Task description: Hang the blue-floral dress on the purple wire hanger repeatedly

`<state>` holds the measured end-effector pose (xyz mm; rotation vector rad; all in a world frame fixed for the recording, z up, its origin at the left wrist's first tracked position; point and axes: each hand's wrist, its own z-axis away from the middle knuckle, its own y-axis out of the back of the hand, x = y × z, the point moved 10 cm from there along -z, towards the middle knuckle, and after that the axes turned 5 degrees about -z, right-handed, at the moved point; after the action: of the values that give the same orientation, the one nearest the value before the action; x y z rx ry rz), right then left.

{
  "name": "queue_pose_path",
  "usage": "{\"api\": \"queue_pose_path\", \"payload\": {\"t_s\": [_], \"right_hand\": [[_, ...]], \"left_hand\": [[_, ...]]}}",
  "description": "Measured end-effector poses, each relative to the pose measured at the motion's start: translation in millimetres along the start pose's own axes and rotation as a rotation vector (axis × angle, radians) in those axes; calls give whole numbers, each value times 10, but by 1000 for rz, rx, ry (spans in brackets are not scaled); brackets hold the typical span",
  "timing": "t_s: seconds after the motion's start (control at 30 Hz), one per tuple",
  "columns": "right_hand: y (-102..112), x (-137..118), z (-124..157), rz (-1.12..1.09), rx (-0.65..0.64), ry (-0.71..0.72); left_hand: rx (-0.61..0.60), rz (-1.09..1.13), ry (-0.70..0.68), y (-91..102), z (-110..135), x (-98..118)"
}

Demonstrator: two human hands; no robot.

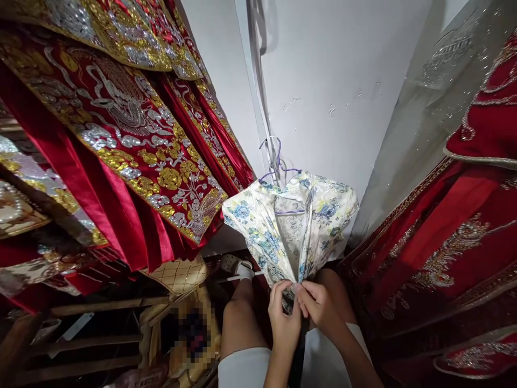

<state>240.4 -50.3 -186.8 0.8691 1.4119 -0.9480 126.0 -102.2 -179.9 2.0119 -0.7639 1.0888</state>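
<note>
A white short-sleeved garment with blue and yellow flowers point(258, 240) hangs on a purple wire hanger point(278, 156) in front of me. Its front is open in a narrow V, with the patterned inside showing. At the bottom of the V, my left hand point(283, 312) pinches one front edge of the garment. My right hand point(317, 304) pinches the other edge right beside it, and the fingertips of both hands meet. Whatever small fastening may lie between the fingers is hidden. The lower part of the garment drops out of sight behind my hands.
Red embroidered gowns point(133, 124) hang at the left, and another beaded red gown point(444, 242) stands close on the right. Sheer white fabric point(436, 81) hangs behind it. A wooden chair point(149, 323) with a quilted cushion point(177, 276) is at lower left. A white wall point(335, 70) rises ahead.
</note>
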Motion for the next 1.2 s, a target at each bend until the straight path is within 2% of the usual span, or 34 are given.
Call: {"api": "queue_pose_path", "payload": {"t_s": [0.17, 0.3, 0.43, 0.6, 0.7, 0.8, 0.9, 0.97, 1.07, 1.13, 1.2], "right_hand": [[34, 83, -74, 33, 1, -27], [103, 105, -188, 38, 17, -55], [90, 69, -286, -11, -39, -49], [46, 53, -372, -87, -55, -68], [36, -30, -519, -94, -36, -113], [107, -390, -818, -49, -21, -95], [246, -1038, -1159, -35, -11, 4], [387, -1501, -1297, -65, 57, 84], [503, -2061, -1263, -96, 160, 259], [473, -2213, -1136, -74, 194, 342], [389, -2206, -1011, -15, 191, 384]], "left_hand": [[-52, 80, 54, -165, -103, 43], [-69, 95, 68, -288, -192, -106], [-57, 117, 106, -384, -249, -276], [-135, 67, 54, -378, -363, -268], [-160, 56, 36, -321, -402, -296], [-172, 48, 28, -285, -411, -333], [-227, 50, -1, -340, -401, -273], [-295, 49, -37, -432, -385, -179], [-418, 48, -92, -582, -396, -35], [-499, 5, -131, -630, -475, 46], [-583, -47, -189, -611, -627, 167]]}}
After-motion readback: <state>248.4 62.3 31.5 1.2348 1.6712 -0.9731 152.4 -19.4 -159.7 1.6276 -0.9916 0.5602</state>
